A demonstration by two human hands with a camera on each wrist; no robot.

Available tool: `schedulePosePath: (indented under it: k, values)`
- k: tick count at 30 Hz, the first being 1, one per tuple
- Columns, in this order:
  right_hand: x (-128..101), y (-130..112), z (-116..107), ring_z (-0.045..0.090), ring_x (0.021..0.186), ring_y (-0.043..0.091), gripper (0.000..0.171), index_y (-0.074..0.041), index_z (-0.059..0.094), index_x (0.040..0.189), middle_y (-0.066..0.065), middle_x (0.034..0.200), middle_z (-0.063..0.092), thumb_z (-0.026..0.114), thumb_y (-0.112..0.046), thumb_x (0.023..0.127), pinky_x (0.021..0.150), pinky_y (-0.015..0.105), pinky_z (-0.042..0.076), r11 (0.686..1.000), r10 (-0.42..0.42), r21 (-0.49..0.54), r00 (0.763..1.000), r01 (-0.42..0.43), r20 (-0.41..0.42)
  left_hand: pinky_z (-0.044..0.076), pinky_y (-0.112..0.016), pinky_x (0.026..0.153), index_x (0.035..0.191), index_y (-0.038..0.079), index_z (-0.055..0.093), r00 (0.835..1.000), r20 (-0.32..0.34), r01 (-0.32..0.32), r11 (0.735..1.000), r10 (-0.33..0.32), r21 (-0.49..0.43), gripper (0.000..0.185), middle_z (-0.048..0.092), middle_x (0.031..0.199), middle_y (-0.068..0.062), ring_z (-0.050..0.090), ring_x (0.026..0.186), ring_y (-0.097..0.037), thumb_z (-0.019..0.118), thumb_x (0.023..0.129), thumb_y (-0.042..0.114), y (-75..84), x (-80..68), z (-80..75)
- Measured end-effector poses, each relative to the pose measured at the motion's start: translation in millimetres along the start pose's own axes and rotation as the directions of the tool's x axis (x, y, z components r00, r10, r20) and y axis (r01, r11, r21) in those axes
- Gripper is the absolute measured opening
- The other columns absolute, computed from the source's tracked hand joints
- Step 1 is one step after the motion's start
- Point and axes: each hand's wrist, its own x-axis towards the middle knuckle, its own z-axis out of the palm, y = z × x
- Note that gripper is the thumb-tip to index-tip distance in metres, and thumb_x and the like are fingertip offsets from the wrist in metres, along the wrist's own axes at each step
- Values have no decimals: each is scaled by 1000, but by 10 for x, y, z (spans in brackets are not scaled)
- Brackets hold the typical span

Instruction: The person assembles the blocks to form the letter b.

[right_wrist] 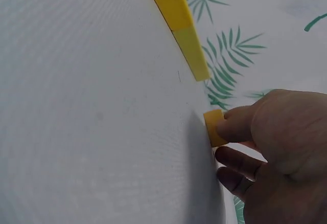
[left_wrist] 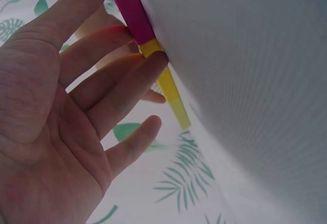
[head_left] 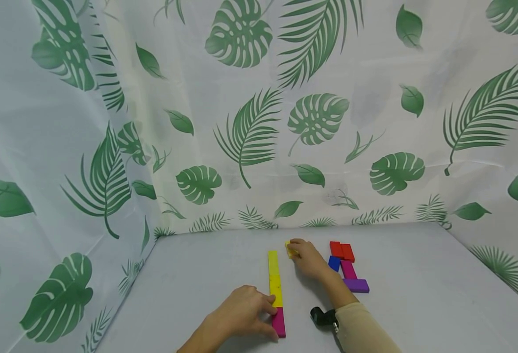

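Observation:
A straight row lies on the table, made of a light yellow block (head_left: 273, 263), a yellow block (head_left: 275, 287) and a magenta block (head_left: 278, 322) at the near end. Beside its near half, my left hand (head_left: 244, 314) touches the row with loosely extended fingers. The left wrist view has the fingertips (left_wrist: 158, 58) along the row's side, with the thumb at the magenta block (left_wrist: 134, 12). Just right of the row's far end, my right hand (head_left: 309, 262) pinches a small orange-yellow block (right_wrist: 213, 127) between thumb and fingers, low at the tabletop.
Past the right forearm lie two red blocks (head_left: 342, 251), a blue block (head_left: 334, 263), a magenta block (head_left: 348, 269) and a purple block (head_left: 357, 286), set close together. A black device (head_left: 322, 316) sits by the right sleeve. Leaf-patterned curtains (head_left: 259, 211) enclose the white table (head_left: 188, 274).

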Motion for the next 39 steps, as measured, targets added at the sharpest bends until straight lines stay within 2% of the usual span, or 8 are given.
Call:
schedulePosePath:
  k: [6,16,19,21,23,25,31,39]
  values:
    - [-7,-17,-9,52,140,45,34,1,68,132,25,154,52,65,-1,99,115,58,42,997,21,71,1000,-20,-8,55,-28,95,115,31,81,1000,11,14,1000,-14,-15,51,74,127,8,70,113,-4,83,77,65,1,-4,-17]
    - [8,-3,-25,53,140,43,35,-4,69,135,21,155,52,66,-8,101,113,56,45,994,48,102,999,-49,15,55,-29,96,115,32,81,999,35,41,998,-39,-38,50,74,127,9,70,113,-2,85,76,63,-9,15,-6]
    - [29,-3,-40,58,134,38,36,-7,69,136,17,154,55,68,-11,100,111,53,48,993,65,96,998,-67,21,55,-29,96,115,32,81,999,35,39,999,-37,-35,50,74,127,9,70,112,-2,85,76,63,-6,11,-7]
    - [50,-1,-47,62,123,33,39,-9,68,138,14,151,59,70,-13,100,107,50,52,993,84,87,996,-86,24,55,-28,95,114,32,81,999,31,31,999,-30,-31,50,74,127,9,70,111,-3,85,76,63,-5,5,-10]
    - [80,3,-47,62,113,28,41,-11,66,140,12,148,61,71,-16,99,104,48,54,990,109,91,994,-111,29,55,-28,95,114,32,81,999,31,28,999,-28,-27,49,74,126,9,70,110,-3,85,76,63,-4,2,-13]
    - [117,17,-35,62,109,26,43,-11,65,142,11,148,62,71,-18,100,103,47,55,988,123,91,992,-126,38,55,-28,95,114,32,81,999,34,29,999,-28,-28,49,74,127,10,70,110,-3,85,76,63,-2,0,-11]
    - [229,14,-30,60,130,34,39,-8,66,139,13,153,56,67,-14,101,110,53,49,989,109,88,991,-116,76,55,-30,97,115,32,81,998,52,43,998,-41,-44,49,74,128,10,70,113,-3,84,76,63,-8,15,-6]
    - [309,-48,-44,58,133,37,38,-7,66,140,13,155,55,66,-13,102,112,53,47,988,111,98,988,-122,108,55,-30,97,116,32,81,998,54,39,998,-37,-43,49,74,128,9,70,112,-3,84,77,63,-9,24,-15]
